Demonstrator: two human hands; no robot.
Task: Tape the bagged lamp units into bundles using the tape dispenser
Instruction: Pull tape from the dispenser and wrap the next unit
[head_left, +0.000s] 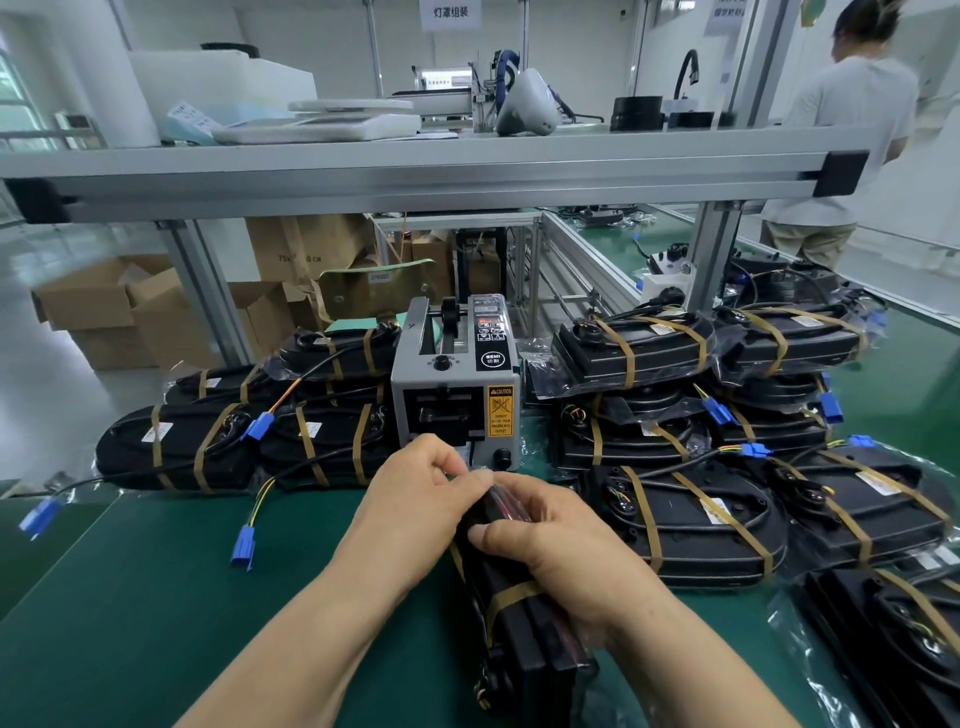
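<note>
A black bagged lamp unit (524, 639) stands on edge on the green mat, right in front of me, with one brown tape band around its middle. My right hand (556, 535) grips its top edge, thumb on the near left face. My left hand (415, 493) pinches the clear bag or a tape strip at the unit's upper end; which one I cannot tell. Just behind my hands stands the grey tape dispenser (457, 395) with its yellow caution label.
Taped bundles lie stacked left (208, 447) and right (701, 514) of the dispenser, with blue connectors (243, 550) trailing on wires. An aluminium shelf frame (415, 171) crosses overhead. Cardboard boxes (119, 312) stand beyond. A person (841, 135) stands at the far right.
</note>
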